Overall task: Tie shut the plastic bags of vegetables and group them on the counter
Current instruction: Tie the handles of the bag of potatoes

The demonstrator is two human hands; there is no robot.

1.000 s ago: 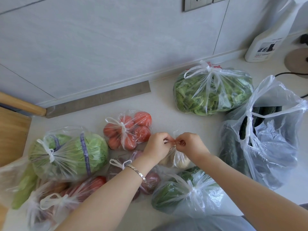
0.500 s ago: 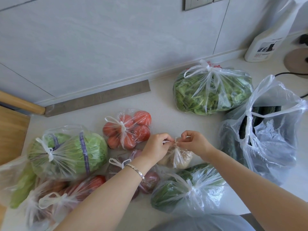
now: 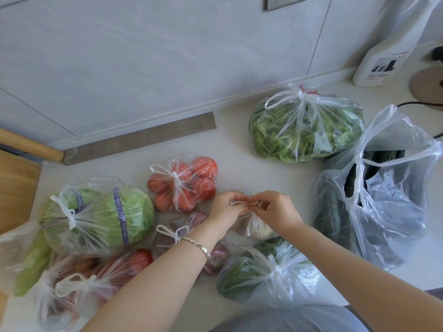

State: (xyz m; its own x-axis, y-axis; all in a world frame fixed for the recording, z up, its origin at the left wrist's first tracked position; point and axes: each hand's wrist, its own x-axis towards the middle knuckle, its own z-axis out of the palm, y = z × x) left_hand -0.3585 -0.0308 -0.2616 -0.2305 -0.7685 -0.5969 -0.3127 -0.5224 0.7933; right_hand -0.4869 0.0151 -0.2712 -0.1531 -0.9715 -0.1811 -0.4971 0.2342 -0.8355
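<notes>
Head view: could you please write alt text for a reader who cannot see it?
A person's left hand and right hand pinch the handles of a small clear bag on a white counter, tying it. Knotted bags of tomatoes, cabbage and leafy greens lie around it; a cucumber bag sits right.

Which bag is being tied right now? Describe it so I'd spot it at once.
Start at the grey strip along the wall and come down to the bag of tomatoes. Just right of it, the left hand and right hand pinch the handles of the small bag. It is the smallest and holds something pale, while its neighbours show red, purple or green.
</notes>
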